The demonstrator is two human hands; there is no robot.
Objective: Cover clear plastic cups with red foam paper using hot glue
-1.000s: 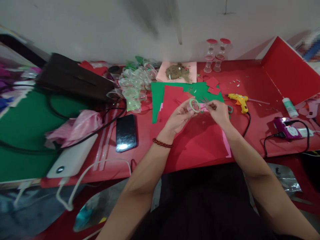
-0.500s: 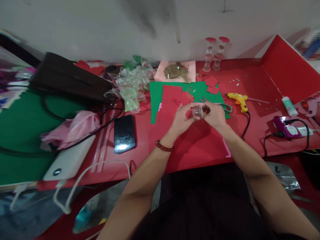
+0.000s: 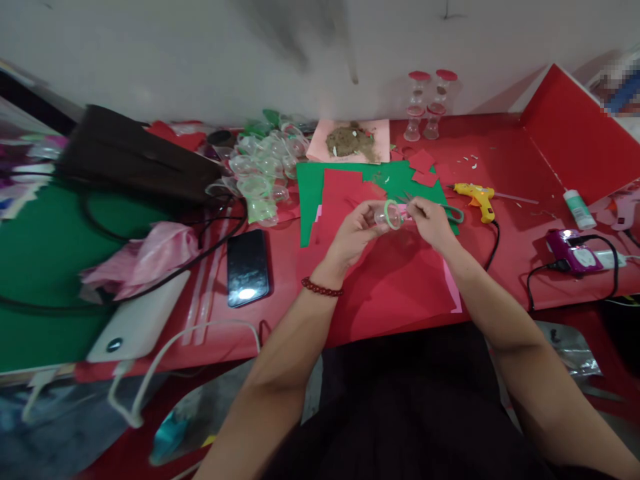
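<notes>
My left hand [image 3: 351, 235] grips a small clear plastic cup [image 3: 384, 217] with a light green rim, its mouth tilted toward my right hand [image 3: 433, 225]. The fingers of that right hand are pinched together just beside the rim, and whatever they hold is too small to make out. Beneath both hands lie red paper sheets [image 3: 385, 287]. Scissors [image 3: 456, 215] with grey-green handles rest on the green sheet [image 3: 307, 193], partly hidden behind my right hand.
A yellow glue gun [image 3: 480, 200] lies to the right, near a purple power socket [image 3: 575, 253] and a glue bottle [image 3: 580, 210]. At the back stand two hourglass-like cup stacks [image 3: 414, 110] and sand [image 3: 345, 141] on pink paper. Clear cups [image 3: 267, 163] and a phone [image 3: 249, 267] sit left.
My right hand has drawn away from the cup to the right. The cup has turned so its green rim faces more toward me, and my left hand has shifted slightly left.
</notes>
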